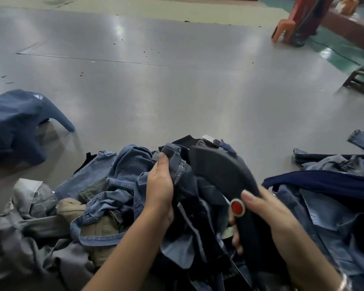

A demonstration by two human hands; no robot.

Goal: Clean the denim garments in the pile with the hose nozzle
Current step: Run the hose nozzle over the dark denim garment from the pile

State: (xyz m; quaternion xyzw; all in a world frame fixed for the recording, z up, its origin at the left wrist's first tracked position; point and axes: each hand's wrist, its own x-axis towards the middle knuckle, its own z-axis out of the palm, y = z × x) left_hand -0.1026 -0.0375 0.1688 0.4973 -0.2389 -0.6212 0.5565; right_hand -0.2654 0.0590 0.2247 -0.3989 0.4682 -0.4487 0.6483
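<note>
Working the nozzle well, I'd say, means pulling the fabric taut and sweeping the mouth close along the seam. Far left, a blue stool point(19, 122) stands on the grey floor point(177, 91). The denim pile point(88, 206) spreads before the person. Their left hand point(160, 190) clutches a bunched denim garment point(179, 166), fingers curled tight. The right hand point(267, 213) wraps the dark hose nozzle point(223, 171), thumb beside its red button point(237, 207)

Bare forearms, no sleeves; a silver bangle point(343, 282) circles the right wrist.
</note>
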